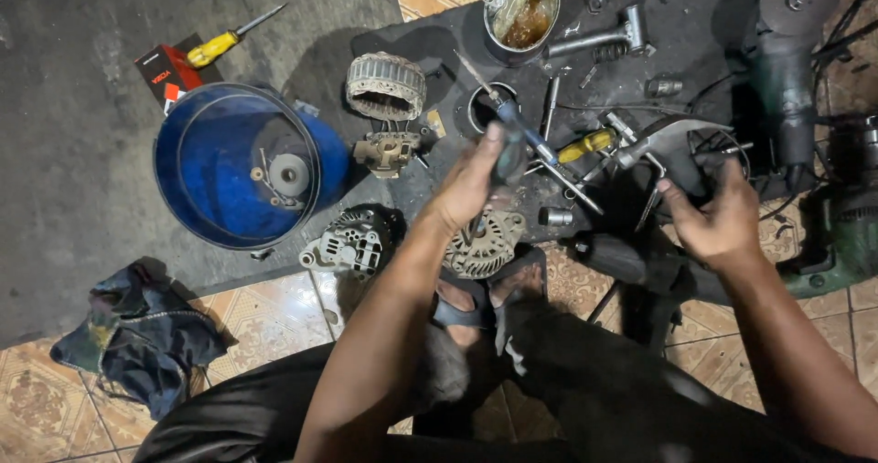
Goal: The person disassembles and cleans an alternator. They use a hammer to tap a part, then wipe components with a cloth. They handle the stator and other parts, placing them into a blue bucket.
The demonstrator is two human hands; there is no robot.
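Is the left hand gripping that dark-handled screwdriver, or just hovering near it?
Touching. The head view shows the left hand closed around the screwdriver, its fingers wrapped over the handle.

One package: a small flat box (167, 75), red and black with pale lettering on the red face, lies on the dark floor at upper left, well apart from my hands. It sits just above the blue tub's (238, 166) rim, touching a yellow-handled screwdriver (229, 40). No signs or screens.
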